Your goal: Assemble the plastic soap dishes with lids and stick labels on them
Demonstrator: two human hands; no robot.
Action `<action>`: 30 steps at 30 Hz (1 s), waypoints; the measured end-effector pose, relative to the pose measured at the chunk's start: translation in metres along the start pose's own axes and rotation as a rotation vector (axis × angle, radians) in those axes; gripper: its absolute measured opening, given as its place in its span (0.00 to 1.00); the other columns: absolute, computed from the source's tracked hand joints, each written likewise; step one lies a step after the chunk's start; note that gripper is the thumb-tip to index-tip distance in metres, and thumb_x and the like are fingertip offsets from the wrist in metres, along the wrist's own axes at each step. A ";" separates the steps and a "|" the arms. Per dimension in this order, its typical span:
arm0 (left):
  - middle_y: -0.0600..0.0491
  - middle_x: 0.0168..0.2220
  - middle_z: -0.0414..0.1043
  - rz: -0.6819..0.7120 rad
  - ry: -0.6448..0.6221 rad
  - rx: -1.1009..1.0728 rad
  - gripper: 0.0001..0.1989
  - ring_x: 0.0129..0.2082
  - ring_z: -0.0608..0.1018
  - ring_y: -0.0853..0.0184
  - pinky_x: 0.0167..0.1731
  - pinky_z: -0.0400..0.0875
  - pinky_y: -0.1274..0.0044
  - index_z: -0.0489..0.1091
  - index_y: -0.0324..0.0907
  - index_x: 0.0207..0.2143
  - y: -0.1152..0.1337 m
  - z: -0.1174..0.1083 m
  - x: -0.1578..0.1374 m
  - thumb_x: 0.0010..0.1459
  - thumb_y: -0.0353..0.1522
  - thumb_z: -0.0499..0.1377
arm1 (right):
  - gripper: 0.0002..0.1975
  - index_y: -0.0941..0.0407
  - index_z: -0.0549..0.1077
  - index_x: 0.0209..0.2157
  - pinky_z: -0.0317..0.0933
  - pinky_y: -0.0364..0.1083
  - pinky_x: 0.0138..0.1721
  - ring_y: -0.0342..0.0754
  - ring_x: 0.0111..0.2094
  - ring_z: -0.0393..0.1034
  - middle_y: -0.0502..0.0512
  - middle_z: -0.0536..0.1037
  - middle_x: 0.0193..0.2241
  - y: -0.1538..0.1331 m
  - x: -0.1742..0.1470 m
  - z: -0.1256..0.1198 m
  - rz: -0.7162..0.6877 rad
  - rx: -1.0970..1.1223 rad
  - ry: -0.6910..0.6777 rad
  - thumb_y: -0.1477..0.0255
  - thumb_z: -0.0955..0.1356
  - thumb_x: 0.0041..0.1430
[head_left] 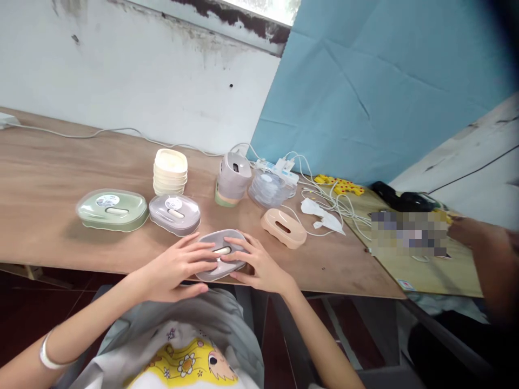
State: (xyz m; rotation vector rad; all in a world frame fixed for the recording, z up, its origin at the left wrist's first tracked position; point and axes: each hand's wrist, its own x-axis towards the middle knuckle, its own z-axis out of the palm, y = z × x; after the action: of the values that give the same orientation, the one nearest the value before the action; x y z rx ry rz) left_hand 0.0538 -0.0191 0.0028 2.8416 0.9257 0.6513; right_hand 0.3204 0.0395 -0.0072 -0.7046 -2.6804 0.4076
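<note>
A grey soap box [206,274] with a clear lid and a pale oval piece on top lies near the table's front edge. Across its left side stretch the fingers of my left hand [184,267], the thumb apart and off the box. My right hand [255,262] grips the right side, fingertips on the lid and thumb at the near edge. To the left sit a second grey soap box [188,210] and a green one [121,216], both lidded and bearing a round sticker. A peach slotted tray [298,235] is on the right.
Behind stand stacked cream trays [170,167], stacked grey slotted trays [235,175] and a pile of clear lids [265,189]. White cables [343,208] run from a power strip [286,174] past crumpled tissue [322,216]. Another person's arm [492,259] reaches over the adjoining table.
</note>
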 end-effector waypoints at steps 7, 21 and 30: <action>0.44 0.60 0.65 -0.642 0.129 0.442 0.20 0.59 0.66 0.50 0.58 0.56 0.59 0.70 0.42 0.53 -0.067 -0.075 0.044 0.63 0.40 0.51 | 0.28 0.49 0.59 0.63 0.60 0.63 0.55 0.62 0.60 0.59 0.64 0.54 0.65 -0.016 0.004 0.015 0.239 -0.130 0.240 0.62 0.65 0.63; 0.28 0.52 0.65 -1.215 0.217 0.425 0.38 0.55 0.67 0.38 0.51 0.59 0.55 0.64 0.31 0.55 -0.123 -0.077 0.067 0.55 0.54 0.52 | 0.28 0.56 0.67 0.54 0.54 0.70 0.55 0.68 0.58 0.59 0.68 0.65 0.56 0.077 -0.054 -0.022 0.724 -0.256 0.586 0.59 0.68 0.54; 0.39 0.52 0.64 -0.693 0.500 0.122 0.28 0.55 0.65 0.47 0.56 0.54 0.60 0.63 0.34 0.50 -0.078 -0.078 0.042 0.52 0.42 0.62 | 0.23 0.55 0.74 0.42 0.58 0.62 0.56 0.61 0.53 0.65 0.63 0.68 0.48 0.083 -0.054 -0.022 0.655 -0.115 0.760 0.53 0.70 0.50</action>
State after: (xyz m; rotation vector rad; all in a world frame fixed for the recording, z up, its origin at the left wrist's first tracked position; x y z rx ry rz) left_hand 0.0093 0.0647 0.0730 2.2018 1.9378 1.2288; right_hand 0.4078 0.0855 -0.0302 -1.4315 -1.7288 0.0912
